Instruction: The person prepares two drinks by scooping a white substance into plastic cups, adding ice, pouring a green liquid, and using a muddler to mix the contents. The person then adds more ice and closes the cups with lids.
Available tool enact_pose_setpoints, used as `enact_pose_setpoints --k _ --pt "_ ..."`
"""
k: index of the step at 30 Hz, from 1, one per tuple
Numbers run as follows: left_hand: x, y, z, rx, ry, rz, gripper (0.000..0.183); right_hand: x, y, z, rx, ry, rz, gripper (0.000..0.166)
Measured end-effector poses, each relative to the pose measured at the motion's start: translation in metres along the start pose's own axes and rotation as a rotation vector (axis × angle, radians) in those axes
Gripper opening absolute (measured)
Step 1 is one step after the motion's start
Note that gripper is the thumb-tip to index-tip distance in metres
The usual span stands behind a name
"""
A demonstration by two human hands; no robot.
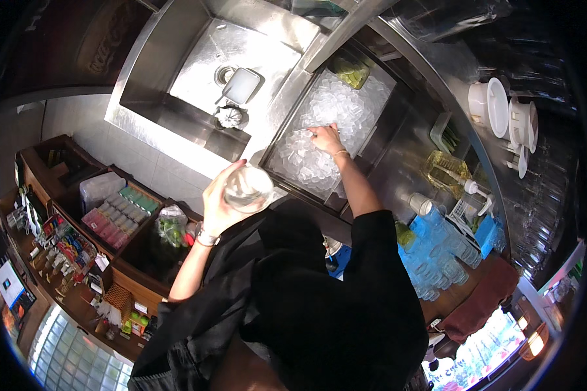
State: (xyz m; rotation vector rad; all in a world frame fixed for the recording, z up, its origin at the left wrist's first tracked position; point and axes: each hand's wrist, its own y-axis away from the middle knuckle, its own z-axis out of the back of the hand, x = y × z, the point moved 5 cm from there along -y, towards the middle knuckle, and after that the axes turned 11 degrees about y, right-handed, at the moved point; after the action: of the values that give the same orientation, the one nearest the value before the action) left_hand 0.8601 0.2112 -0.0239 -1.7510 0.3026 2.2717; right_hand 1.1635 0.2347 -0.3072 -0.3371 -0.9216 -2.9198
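In my left hand (pixel 220 203) is a clear drinking glass (pixel 248 189), gripped around its side near the steel counter edge; what it contains cannot be told. My right hand (pixel 327 139) reaches down to the ice cubes (pixel 342 105) in a steel ice bin. Its fingers are bent at a small metal piece, perhaps a scoop's handle, mostly hidden by the hand and the ice. A clear container of sliced limes (pixel 351 72) sits at the far end of the ice.
Beyond my left hand, a steel sink (pixel 186 73) holds a square container (pixel 241 85) and a crumpled white cloth (pixel 229 117). To the right stand a pump bottle of yellow liquid (pixel 445 168) and several upturned glasses (pixel 435 264) on blue matting. Wooden shelves (pixel 127 264) with packets lie at left.
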Motion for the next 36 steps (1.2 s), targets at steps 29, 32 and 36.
enact_pose_setpoints --k 29,32,36 --pt "0.116 -0.055 -0.149 0.409 -0.191 0.074 0.091 -0.025 0.134 0.154 -0.410 0.057 -0.039 0.033" --pt "0.118 -0.055 -0.150 0.386 -0.193 0.042 0.091 -0.018 0.142 0.165 -0.478 0.105 -0.043 0.032" --pt "0.113 -0.055 -0.151 0.396 -0.154 0.042 0.091 -0.024 0.147 0.167 -0.509 0.038 -0.018 0.031"
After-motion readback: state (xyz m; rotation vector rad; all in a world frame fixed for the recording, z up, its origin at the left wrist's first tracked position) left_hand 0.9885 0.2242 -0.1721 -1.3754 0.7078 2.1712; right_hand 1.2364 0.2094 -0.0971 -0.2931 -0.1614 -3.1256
